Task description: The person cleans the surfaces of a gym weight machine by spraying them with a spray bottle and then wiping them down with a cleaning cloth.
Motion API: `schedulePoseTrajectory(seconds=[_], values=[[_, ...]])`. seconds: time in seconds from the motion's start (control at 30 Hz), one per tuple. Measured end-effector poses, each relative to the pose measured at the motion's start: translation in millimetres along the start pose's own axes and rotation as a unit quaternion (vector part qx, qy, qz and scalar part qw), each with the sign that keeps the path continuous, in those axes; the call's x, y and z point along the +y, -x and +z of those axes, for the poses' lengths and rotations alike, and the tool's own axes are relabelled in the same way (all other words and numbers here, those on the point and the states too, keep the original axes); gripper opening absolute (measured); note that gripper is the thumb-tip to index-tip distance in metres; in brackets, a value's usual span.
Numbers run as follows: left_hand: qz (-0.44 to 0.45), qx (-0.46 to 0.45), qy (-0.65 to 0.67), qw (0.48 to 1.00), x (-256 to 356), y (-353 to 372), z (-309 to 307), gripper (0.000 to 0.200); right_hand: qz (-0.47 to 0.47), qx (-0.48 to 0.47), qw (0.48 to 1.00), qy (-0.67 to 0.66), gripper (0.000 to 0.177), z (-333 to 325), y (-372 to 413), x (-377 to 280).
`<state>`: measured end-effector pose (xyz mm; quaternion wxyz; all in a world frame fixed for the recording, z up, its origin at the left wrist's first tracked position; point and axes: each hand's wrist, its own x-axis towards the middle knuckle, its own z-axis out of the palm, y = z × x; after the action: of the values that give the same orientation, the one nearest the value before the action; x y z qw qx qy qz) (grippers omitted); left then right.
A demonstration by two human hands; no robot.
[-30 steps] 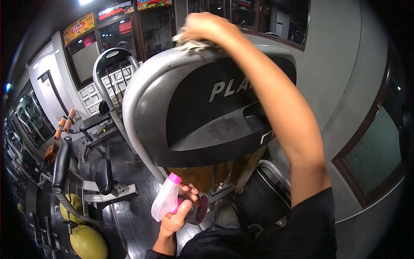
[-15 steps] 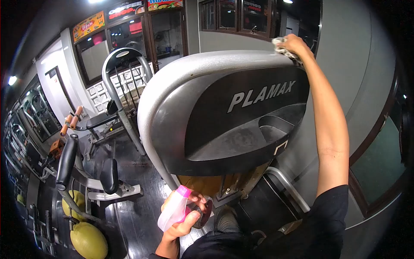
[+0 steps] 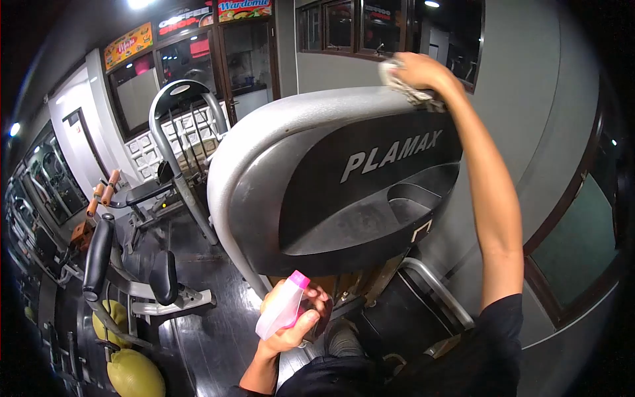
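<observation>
A grey and black machine cover [image 3: 311, 126] lettered PLAMAX stands in front of me. At its upper right edge, my right hand [image 3: 423, 71] is closed on a pale, patterned cloth [image 3: 402, 86], which rests against the silver rim. Low in the middle, in front of the machine, my left hand [image 3: 294, 324] is wrapped round a spray bottle with a pink nozzle and a whitish translucent head [image 3: 283, 308]. The lower part of the bottle is largely hidden by the fingers.
Gym equipment with black pads [image 3: 99, 255] stands at the left, beside green-yellow balls [image 3: 135, 374]. Another machine [image 3: 182, 99] is behind it. A curved silver tube [image 3: 436, 288] lies below the cover at right, near a grey wall [image 3: 529, 119].
My right hand has moved left along the top rim with the cloth. My left hand and the bottle have shifted slightly right and up in view.
</observation>
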<state>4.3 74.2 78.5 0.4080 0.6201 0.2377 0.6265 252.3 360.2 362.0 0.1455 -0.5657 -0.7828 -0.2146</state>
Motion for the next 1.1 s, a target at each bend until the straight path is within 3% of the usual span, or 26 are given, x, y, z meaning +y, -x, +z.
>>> schedulePoseTrajectory(seconds=[0.07, 0.13, 0.2, 0.23, 0.37, 0.4, 0.47, 0.57, 0.67, 0.8, 0.83, 0.9, 0.93, 1.0, 1.1], values=[[0.004, -0.007, -0.008, 1.0, -4.7, -3.1, 3.2, 0.036, -0.115, 0.019, 0.991, -0.068, 0.046, -11.6, 6.0, -55.0], [0.035, 0.038, 0.074, 0.996, -10.6, -6.6, 8.0, 0.029, -0.211, 0.042, 0.964, -0.155, 0.047, -21.4, 13.1, -107.0], [0.029, 0.024, 0.075, 0.996, -14.7, -8.5, 6.0, 0.031, -0.26, 0.122, 0.932, -0.222, 0.05, -25.6, 27.0, -146.7], [0.026, 0.026, 0.081, 0.996, -17.5, -9.6, 6.2, 0.031, -0.254, 0.094, 0.932, -0.243, 0.05, -37.8, 44.8, -159.0], [0.009, 0.056, 0.052, 0.997, -26.0, -15.8, 6.8, 0.03, -0.241, 0.147, 0.929, -0.24, 0.046, -18.7, 34.5, -128.2], [0.019, 0.052, 0.073, 0.996, -32.8, -16.2, 3.1, 0.027, -0.206, 0.102, 0.948, -0.218, 0.046, -23.8, 41.1, -110.4], [0.02, 0.048, 0.083, 0.995, -34.9, -17.9, 2.9, 0.026, -0.098, 0.115, 0.972, -0.178, 0.041, -10.3, 41.1, -69.2], [0.017, 0.054, 0.07, 0.996, -38.1, -20.3, 4.3, 0.03, 0.014, 0.23, 0.955, -0.188, 0.04, 24.9, 47.2, -15.8], [0.031, 0.048, 0.063, 0.996, -42.1, -21.3, 3.5, 0.029, 0.074, 0.314, 0.92, -0.222, 0.034, 30.0, 78.5, -39.0], [0.012, 0.077, 0.066, 0.995, -35.7, -22.0, 10.4, 0.028, -0.124, 0.44, 0.851, -0.258, 0.025, 23.6, 98.7, -119.5], [0.015, 0.051, 0.121, 0.991, -38.9, -20.5, 5.9, 0.024, -0.18, 0.429, 0.835, -0.294, 0.022, 16.8, 108.6, -141.4], [0.006, 0.069, 0.092, 0.993, -34.5, -22.3, 11.3, 0.025, -0.276, 0.494, 0.781, -0.264, 0.016, 15.8, 113.7, -173.1], [0.0, 0.089, 0.062, 0.994, -32.7, -22.9, 13.3, 0.028, -0.303, 0.486, 0.784, -0.239, 0.016, 12.7, 117.6, -178.4], [-0.001, 0.089, 0.06, 0.994, -35.9, -22.3, 11.5, 0.028, -0.312, 0.479, 0.783, -0.244, 0.019, 13.8, 115.8, -169.1], [0.004, 0.083, 0.055, 0.995, -36.8, -22.8, 10.4, 0.028, -0.231, 0.453, 0.821, -0.26, 0.031, 25.3, 115.7, -129.9]])
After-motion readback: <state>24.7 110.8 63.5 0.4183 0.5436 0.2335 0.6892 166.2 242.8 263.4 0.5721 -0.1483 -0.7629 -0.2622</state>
